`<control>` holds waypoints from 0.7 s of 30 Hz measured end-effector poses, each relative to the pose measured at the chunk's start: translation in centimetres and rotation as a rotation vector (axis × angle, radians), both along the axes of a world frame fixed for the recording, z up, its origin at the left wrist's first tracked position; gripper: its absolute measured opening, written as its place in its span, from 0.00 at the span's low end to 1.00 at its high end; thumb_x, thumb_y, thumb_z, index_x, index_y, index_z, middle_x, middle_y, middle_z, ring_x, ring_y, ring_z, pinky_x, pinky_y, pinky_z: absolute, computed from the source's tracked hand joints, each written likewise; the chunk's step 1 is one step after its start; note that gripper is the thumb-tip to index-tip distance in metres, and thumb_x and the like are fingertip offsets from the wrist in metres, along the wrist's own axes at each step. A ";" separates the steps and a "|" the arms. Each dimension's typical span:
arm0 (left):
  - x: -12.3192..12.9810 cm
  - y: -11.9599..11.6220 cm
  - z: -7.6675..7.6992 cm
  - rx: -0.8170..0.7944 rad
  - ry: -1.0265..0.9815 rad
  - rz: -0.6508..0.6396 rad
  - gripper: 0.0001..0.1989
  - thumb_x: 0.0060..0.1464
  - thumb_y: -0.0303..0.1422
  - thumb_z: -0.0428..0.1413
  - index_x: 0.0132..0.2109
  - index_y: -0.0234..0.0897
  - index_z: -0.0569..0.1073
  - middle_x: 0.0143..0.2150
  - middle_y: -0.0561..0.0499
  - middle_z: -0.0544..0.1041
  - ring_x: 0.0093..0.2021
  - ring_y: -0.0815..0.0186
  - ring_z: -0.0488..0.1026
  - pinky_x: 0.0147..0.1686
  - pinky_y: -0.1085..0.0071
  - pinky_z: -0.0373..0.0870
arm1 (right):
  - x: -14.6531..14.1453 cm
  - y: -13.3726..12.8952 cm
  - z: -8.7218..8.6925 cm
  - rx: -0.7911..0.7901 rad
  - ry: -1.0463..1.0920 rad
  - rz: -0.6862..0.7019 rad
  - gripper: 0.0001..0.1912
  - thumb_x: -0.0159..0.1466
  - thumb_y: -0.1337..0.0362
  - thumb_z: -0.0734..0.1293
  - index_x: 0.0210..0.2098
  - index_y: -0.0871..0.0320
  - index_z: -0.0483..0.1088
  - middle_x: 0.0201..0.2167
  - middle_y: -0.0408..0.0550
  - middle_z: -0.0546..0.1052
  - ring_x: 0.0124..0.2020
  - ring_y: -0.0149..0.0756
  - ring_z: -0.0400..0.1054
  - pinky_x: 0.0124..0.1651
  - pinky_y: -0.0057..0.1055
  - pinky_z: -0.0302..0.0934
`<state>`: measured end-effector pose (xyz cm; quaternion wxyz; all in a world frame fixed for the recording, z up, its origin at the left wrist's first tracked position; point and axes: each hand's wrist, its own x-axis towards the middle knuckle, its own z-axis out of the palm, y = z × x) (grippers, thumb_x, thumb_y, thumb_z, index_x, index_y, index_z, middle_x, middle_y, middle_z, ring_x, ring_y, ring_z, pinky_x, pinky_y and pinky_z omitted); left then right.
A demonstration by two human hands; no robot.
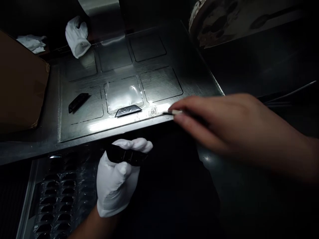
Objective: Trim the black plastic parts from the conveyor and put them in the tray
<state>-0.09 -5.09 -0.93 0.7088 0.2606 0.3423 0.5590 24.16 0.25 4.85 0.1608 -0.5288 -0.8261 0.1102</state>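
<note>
Far left of the frame: one brown cardboard box (21, 86), and above it one crumpled white cloth (32, 43). Lower left: one clear plastic tray (59, 199) with rows of small moulded pockets, too dim to count. Upper left of centre: one spare white glove (77, 36), lying loose on the top edge of the metal plate (194, 76). Centre: that one plate rests on the dark surface (25, 147) and carries six marked rectangles in two rows; on it lie two small dark parts, one black strip (77, 102) in the lower-left rectangle and one wedge-shaped piece (128, 111) at the near edge of the middle one. Lower centre: the left hand (117, 179), gloved in white, with its fingers closed around one black bar (126, 156), held in front of the plate's near edge. It looks light, stiff and glossy, probably slippery; best held by the long edges. Right: the right hand (224, 122), bare, with fingertips pinched on one thin stick (173, 113), whose tip sits at the plate's near edge; slender, likely light and easily bent.
</note>
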 end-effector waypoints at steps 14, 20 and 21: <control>-1.0 -0.1 -1.0 0.059 0.034 -0.084 0.13 0.59 0.42 0.68 0.50 0.50 0.82 0.49 0.51 0.86 0.49 0.55 0.84 0.59 0.54 0.79 | 1.5 0.9 -8.5 0.202 0.502 -0.376 0.18 0.68 0.62 0.69 0.57 0.50 0.79 0.55 0.55 0.77 0.59 0.57 0.69 0.64 0.57 0.63; -0.2 0.4 -3.1 -0.334 0.452 -0.401 0.23 0.43 0.51 0.74 0.40 0.40 0.84 0.31 0.46 0.83 0.36 0.49 0.83 0.43 0.57 0.83 | 3.6 -8.1 -18.1 -0.103 0.961 -0.924 0.16 0.69 0.49 0.69 0.46 0.54 0.79 0.30 0.45 0.78 0.26 0.36 0.71 0.31 0.35 0.69; 0.1 0.5 -3.5 -0.348 0.512 -0.464 0.22 0.44 0.51 0.73 0.40 0.41 0.84 0.31 0.46 0.83 0.36 0.48 0.83 0.42 0.55 0.83 | 4.8 -8.2 -19.8 -0.080 0.985 -1.005 0.19 0.70 0.48 0.69 0.49 0.56 0.77 0.32 0.45 0.78 0.27 0.35 0.71 0.31 0.33 0.69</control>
